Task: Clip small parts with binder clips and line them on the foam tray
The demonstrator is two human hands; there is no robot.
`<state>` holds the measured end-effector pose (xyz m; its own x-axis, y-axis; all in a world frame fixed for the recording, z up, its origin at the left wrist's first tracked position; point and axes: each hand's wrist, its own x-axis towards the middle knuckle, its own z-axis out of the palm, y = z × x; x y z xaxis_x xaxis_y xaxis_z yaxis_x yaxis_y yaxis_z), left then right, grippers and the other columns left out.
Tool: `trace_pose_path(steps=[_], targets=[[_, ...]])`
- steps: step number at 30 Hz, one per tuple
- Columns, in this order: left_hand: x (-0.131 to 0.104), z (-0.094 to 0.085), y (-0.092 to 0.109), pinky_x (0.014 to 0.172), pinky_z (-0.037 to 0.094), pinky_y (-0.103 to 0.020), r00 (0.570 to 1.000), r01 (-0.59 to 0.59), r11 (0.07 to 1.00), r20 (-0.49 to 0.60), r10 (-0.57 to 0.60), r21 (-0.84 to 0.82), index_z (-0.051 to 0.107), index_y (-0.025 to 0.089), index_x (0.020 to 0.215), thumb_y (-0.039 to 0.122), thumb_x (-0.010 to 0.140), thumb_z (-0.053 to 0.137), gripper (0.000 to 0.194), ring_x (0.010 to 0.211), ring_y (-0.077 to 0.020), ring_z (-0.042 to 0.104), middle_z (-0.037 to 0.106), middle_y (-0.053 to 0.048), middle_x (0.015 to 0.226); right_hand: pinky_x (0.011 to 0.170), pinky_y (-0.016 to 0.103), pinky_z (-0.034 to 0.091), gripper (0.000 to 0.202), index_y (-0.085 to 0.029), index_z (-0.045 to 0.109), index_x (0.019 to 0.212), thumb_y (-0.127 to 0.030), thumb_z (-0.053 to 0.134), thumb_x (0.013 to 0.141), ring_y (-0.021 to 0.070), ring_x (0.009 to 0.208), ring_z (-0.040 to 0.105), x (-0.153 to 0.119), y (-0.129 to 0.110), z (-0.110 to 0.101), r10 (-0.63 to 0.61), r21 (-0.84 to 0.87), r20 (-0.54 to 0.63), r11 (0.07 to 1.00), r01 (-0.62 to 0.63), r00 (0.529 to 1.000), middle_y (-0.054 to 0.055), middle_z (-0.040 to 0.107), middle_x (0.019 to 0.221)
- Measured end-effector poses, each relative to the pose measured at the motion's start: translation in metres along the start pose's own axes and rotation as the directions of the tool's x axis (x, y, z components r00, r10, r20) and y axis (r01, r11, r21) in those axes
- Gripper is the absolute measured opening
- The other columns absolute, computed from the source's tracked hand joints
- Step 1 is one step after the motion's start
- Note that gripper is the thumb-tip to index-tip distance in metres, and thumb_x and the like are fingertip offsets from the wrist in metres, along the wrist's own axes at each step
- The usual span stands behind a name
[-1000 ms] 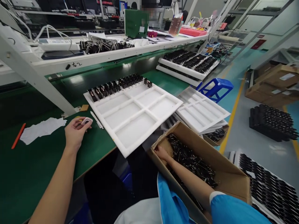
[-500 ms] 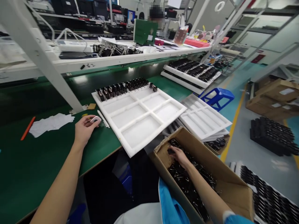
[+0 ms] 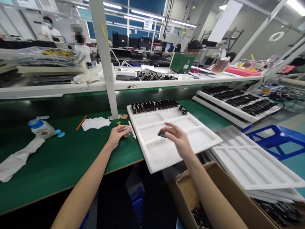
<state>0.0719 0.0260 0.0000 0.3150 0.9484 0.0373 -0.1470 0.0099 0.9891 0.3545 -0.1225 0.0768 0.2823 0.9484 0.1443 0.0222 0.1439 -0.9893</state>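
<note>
R hand (image 3: 179, 140) is over the white foam tray (image 3: 209, 143), above its middle compartments, fingers curled and pinching a small black clip (image 3: 161, 133) at the fingertips; the clip is in the air, not yet set down. L hand (image 3: 118, 135) rests on the green bench mat (image 3: 59, 159) just beside the tray's near-left edge, fingers loosely closed round a small pinkish-grey device (image 3: 128, 129); can't tell what it is, too small. Progress, judging by what lies there: only the far row of the tray is loaded, a line of black clips (image 3: 154, 105) standing side by side along the back edge, w/ a couple of loose ones at its right end. The rest of the compartments, approx. all of the middle and near part, show bare white foam, so most of the filling looks undone. The cardboard box (image 3: 228, 197) of black parts sits low at the person's right, below the bench edge. More empty white trays (image 3: 252, 162) are stacked to the right, and filled trays (image 3: 238, 101) lie further along the bench.
</note>
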Motion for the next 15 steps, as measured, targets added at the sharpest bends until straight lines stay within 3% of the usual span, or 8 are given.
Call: trace_pose_path(steps=[3, 7, 11, 15], targets=[[-0.001, 0.0, 0.0, 0.063, 0.054, -0.031, 1.0, 0.016, 0.998, 0.005, -0.016, -0.062, 0.076, 0.011, 0.104, 0.043, 0.064, 0.095, 0.055, 0.079, -0.0262, 0.076, 0.079, -0.016, 0.097, 0.087, 0.042, 0.062, 0.049, -0.018, 0.076, 0.101, -0.052, 0.089, 0.068, 0.0274, 0.093, 0.073, 0.047, 0.014, 0.056, 0.094, 0.06, 0.103, 0.993, -0.101, 0.99, 0.011, 0.078, 0.099], [-0.001, 0.001, 0.001, 0.061, 0.055, -0.029, 0.999, 0.029, 0.99, -0.01, -0.03, -0.14, 0.075, 0.01, 0.101, 0.042, 0.06, 0.097, 0.056, 0.075, -0.025, 0.076, 0.079, -0.017, 0.095, 0.063, 0.031, 0.062, 0.045, -0.015, 0.075, 0.078, -0.055, 0.09, 0.066, 0.0171, 0.064, 0.067, 0.092, 0.035, 0.107, 0.171, 0.131, 0.066, 0.975, -0.178, 0.983, 0.008, 0.074, 0.079], [-0.002, 0.0, 0.002, 0.061, 0.055, -0.029, 0.997, 0.04, 0.971, -0.057, -0.055, -0.238, 0.074, 0.01, 0.097, 0.041, 0.055, 0.1, 0.059, 0.074, -0.0242, 0.076, 0.079, -0.016, 0.093, 0.061, 0.029, 0.062, 0.048, -0.015, 0.071, 0.073, -0.057, 0.092, 0.061, 0.0155, 0.061, 0.065, 0.105, 0.052, 0.128, 0.174, 0.224, 0.012, 0.959, -0.172, 0.985, 0.005, 0.069, 0.072], [-0.002, -0.001, 0.0, 0.065, 0.056, -0.03, 0.995, 0.042, 0.956, -0.071, -0.065, -0.291, 0.076, 0.01, 0.096, 0.038, 0.055, 0.1, 0.056, 0.078, -0.0237, 0.075, 0.079, -0.016, 0.094, 0.068, 0.031, 0.064, 0.052, -0.016, 0.072, 0.074, -0.061, 0.092, 0.059, 0.0184, 0.07, 0.068, 0.1, 0.067, 0.131, 0.147, 0.264, 0.013, 0.953, -0.145, 0.989, 0.005, 0.071, 0.074]])
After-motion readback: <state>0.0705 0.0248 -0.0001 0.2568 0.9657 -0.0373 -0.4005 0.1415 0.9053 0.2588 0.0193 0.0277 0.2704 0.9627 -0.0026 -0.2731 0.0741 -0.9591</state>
